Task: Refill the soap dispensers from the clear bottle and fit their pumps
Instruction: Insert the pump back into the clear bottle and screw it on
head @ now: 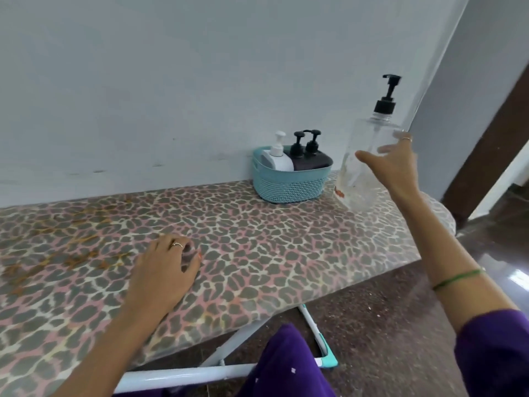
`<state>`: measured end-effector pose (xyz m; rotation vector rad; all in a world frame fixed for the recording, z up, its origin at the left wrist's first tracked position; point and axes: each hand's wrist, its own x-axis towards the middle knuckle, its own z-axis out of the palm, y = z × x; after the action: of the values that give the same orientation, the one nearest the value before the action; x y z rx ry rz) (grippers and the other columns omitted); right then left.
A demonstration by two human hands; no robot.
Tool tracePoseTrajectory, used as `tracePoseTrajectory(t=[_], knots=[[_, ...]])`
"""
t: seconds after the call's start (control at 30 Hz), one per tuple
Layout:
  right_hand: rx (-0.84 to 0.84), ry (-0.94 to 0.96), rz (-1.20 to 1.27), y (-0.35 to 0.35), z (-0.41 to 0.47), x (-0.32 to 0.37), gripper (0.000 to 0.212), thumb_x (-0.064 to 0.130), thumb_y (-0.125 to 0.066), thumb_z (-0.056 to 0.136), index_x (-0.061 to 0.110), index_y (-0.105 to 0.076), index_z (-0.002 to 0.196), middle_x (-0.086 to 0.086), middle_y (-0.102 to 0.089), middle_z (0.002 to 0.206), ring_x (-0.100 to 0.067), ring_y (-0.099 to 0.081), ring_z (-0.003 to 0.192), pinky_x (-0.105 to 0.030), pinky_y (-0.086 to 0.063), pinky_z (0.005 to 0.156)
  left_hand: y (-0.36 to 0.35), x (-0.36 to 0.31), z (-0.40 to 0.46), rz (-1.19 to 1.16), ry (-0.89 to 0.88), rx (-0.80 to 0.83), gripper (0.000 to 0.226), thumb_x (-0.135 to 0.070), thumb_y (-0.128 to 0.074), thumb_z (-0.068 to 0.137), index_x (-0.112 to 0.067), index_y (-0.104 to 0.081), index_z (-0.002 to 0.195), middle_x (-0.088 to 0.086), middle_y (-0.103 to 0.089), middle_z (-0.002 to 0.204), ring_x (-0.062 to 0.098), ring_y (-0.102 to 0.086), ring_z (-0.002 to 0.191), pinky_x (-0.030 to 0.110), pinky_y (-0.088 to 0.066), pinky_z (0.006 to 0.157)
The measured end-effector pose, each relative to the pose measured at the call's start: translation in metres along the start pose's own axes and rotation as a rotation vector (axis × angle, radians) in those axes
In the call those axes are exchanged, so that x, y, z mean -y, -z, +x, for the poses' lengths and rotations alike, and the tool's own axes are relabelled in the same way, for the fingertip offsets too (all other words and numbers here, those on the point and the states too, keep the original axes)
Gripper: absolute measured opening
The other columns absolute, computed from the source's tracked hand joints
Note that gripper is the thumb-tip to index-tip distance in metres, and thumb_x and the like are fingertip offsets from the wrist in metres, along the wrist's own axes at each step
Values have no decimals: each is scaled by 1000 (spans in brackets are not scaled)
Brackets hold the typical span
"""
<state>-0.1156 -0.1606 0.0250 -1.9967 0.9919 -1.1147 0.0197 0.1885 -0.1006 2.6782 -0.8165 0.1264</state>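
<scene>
In the head view, the right hand (396, 164) is raised at the far right end of the counter (257, 239), its fingers and thumb curled round the body of the clear bottle (363, 164), so this grip has hold of the bottle. The bottle looks nearly empty, is tilted slightly, and carries a black pump (387, 96) on its neck; its base is at or just above the counter's edge, and whether it touches cannot be told. Just to its left, against the wall, a blue basket (289, 186) stands on the counter and holds three dispensers upright with pumps fitted: a white dispenser (277, 159) on the left and two dark dispensers (310, 160) beside it. The left hand (169, 267) rests on the counter well apart from the basket, nearer the person, its fingers loosely curled; this grip appears to hold nothing, though the fingertips are blurred. The counter has a leopard-print cover. A ring (177, 244) shows on the left hand, and a green band (455, 277) circles the right wrist.
</scene>
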Motion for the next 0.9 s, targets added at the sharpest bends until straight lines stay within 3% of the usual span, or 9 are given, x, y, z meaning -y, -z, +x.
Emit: tracePoseTrajectory(t=[0.17,0.3,0.5,0.9], knots=[[-50,-10,27,-38,41,-7,71,29,-72,78,8,-33,133,-18,-51,126,-22,-50,99,-27,-37,77,6,14,3,5,-33,-60,38,-41,-47,95,-18,-57,124,1,-51,129,22,-46,118,40,-40,98],[-43,-10,58,-67,63,-17,69,28,-69,82,10,-28,135,-20,-46,131,-32,-45,121,-37,-40,88,2,15,3,29,-38,-65,35,-39,-49,93,-19,-59,121,1,-54,125,22,-48,115,40,-41,96],[-4,12,97,-99,74,-35,75,27,-69,85,15,-22,142,-22,-46,133,-32,-44,125,-43,-40,96,2,12,1,6,-33,-106,32,-31,-61,88,-13,-65,114,3,-61,116,25,-53,111,44,-43,92],[102,-1,74,-120,96,-63,71,30,-64,89,9,-18,140,-24,-49,130,-32,-49,117,-33,-36,90,-1,14,6,41,-30,-113,30,-27,-71,80,-16,-68,107,-2,-64,105,22,-59,94,44,-52,79]])
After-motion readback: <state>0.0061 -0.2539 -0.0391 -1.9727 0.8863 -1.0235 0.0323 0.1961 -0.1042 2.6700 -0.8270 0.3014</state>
